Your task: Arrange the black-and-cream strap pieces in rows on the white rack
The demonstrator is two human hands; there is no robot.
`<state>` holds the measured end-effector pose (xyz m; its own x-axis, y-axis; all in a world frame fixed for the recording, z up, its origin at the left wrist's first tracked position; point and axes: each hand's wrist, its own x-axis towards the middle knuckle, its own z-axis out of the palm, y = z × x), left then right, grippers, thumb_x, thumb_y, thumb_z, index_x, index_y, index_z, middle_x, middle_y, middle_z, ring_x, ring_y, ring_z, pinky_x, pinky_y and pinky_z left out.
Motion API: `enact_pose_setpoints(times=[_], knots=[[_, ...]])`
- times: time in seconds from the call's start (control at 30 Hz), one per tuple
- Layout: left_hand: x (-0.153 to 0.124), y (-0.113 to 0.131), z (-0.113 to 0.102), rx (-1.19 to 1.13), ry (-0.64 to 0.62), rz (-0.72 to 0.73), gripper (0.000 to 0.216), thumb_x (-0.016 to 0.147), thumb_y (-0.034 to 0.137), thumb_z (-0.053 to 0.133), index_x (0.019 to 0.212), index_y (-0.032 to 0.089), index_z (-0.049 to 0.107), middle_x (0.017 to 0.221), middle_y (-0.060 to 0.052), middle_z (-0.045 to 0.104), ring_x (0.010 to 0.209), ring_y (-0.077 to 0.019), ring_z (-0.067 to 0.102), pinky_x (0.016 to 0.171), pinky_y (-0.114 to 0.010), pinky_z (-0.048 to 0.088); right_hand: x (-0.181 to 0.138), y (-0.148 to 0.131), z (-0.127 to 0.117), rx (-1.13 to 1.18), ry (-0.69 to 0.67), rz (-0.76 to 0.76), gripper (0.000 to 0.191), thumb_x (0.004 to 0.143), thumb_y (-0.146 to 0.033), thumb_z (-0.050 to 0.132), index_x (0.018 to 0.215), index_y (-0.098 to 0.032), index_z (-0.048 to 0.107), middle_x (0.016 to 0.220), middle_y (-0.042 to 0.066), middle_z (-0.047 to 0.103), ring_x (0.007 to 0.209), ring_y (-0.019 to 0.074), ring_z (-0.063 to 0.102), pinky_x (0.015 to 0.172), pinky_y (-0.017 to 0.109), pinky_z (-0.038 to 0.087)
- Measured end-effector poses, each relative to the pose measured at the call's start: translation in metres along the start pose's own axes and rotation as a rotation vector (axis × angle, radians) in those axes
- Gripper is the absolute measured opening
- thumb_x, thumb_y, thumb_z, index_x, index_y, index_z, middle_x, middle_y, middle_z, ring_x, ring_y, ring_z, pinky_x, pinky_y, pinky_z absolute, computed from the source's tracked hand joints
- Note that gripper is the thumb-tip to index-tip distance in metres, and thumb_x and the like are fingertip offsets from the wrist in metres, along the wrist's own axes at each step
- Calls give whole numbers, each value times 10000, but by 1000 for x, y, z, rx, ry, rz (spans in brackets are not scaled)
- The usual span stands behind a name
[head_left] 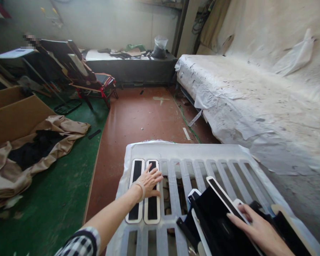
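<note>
Before me is a white slotted frame [202,151] with rows of long openings. Two white-rimmed black strips lie over its leftmost openings, side by side: an outer strip [135,193] and an inner strip [152,209]. My left hand [149,180] rests flat on the inner one, fingers spread. At the right, my right hand [258,229] pinches the edge of another white-rimmed black strip [220,192], tilted up from the frame. Black sheet-like pieces [216,217] sit beside and under it, overlapping. The fingertips behind that strip are partly hidden.
A long table under white plastic sheeting [229,92] runs along the right. Farther back stand a chair [93,80] and a dark bench [130,69] bearing a plastic bag [160,46]. On the left are a cardboard box [21,113] and crumpled beige cloth [61,124].
</note>
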<state>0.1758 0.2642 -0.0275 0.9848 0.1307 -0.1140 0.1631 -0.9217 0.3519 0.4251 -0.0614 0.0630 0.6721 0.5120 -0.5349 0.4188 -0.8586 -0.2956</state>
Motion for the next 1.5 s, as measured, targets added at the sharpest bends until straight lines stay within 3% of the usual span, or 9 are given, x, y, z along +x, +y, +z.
enact_pose_setpoints(times=[0.2,0.27,0.33,0.4,0.5,0.6,0.97,1.13,1.5], knots=[[6,-49,-15,-16,98,-468,512,808,406,638,1253,200,491,1322,-129,491,1201,-301,464,987,-443,378,-13,-14,24,-81,436,-228,633,654,-707,519,1055,-219,568,1179,187,597,1142,415,521,980,585,395],[14,-58,-20,-32,84,-513,421,794,420,653,1147,214,550,1220,-103,543,1137,-284,507,934,-417,414,-24,-49,54,172,349,-179,538,733,-662,501,1042,-226,561,1010,141,643,979,340,613,882,496,490],[23,-62,-22,-50,52,-529,376,785,439,661,1067,206,573,1131,-84,572,1077,-268,536,897,-406,432,-34,-90,100,517,-35,-66,509,731,-665,512,977,-222,563,866,93,652,790,286,654,663,403,559],[30,-64,-24,-62,19,-541,382,785,446,664,1046,182,572,1091,-79,581,1027,-254,553,876,-409,441,-40,-126,153,719,-240,58,513,703,-645,524,974,-209,540,859,85,639,722,276,654,498,360,545],[35,-65,-25,-74,-13,-546,408,790,454,666,1062,166,565,1084,-77,584,992,-239,562,869,-417,446,-41,-159,217,655,-115,118,453,693,-565,498,976,-213,518,876,85,625,703,271,642,429,343,517],[35,-66,-26,-88,-20,-537,440,800,449,661,1118,167,547,1083,-74,593,991,-234,566,873,-420,450,-39,-173,247,536,36,108,327,730,-488,482,918,-221,498,836,89,614,779,283,635,629,381,534],[39,-62,-29,-121,-30,-577,363,800,438,671,1017,160,585,1063,-77,607,1012,-237,563,872,-417,458,-32,-184,250,419,61,208,202,778,-444,516,803,-264,427,711,56,657,739,286,651,723,391,490],[44,-68,-24,-161,-47,-629,335,850,450,605,1017,161,590,949,-52,629,863,-199,604,776,-382,495,-24,-179,251,491,40,218,271,780,-526,501,717,-264,471,614,39,638,666,278,657,642,373,508],[36,-68,-19,-135,32,-571,215,871,351,592,995,176,586,1017,-50,616,955,-204,584,814,-358,472,-24,-181,247,555,63,214,373,767,-621,518,688,-256,516,609,45,643,624,270,656,538,352,508]])
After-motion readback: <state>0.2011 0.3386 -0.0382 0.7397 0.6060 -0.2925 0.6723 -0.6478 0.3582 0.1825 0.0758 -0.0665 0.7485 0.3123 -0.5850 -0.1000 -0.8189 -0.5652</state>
